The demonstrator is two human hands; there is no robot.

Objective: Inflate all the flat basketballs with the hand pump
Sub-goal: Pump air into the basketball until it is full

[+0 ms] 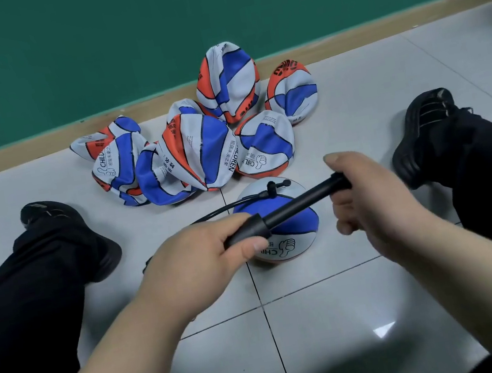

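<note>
- Head view: the left hand (204, 254) is clenched round the barrel of the hand pump (287, 209), and the right hand (365, 196) grasps its handle end, with the rod drawn out between them.
- The basketball (298, 239) on the hose sits on the tiled floor (323, 319) directly under the pump. It looks partly filled, domed but low.
- The hose (210, 216) loops from behind the left hand to the connector (271, 190) on top of the ball, at the ball's 12 o'clock.
- The pile of flat basketballs (200, 148) lies at 11 to 1 o'clock of that ball, with the nearest one almost touching it.
- Risk: nothing pins the ball, so a hard stroke or a tug on the hose could roll it and bend or pull out the needle.
- Risk: the pump is held in the air at a slant — a push off its axis could jam the rod or jerk the hose.
- Edges: the green wall (87, 50) and its skirting (374, 27) close off 12 o'clock behind the pile.
- The left shoe (60, 222) at 9 o'clock and the right shoe (423, 132) at 2 o'clock fence the sides.
- Open floor lies at 6 o'clock, toward the person — room to set finished balls aside.
</note>
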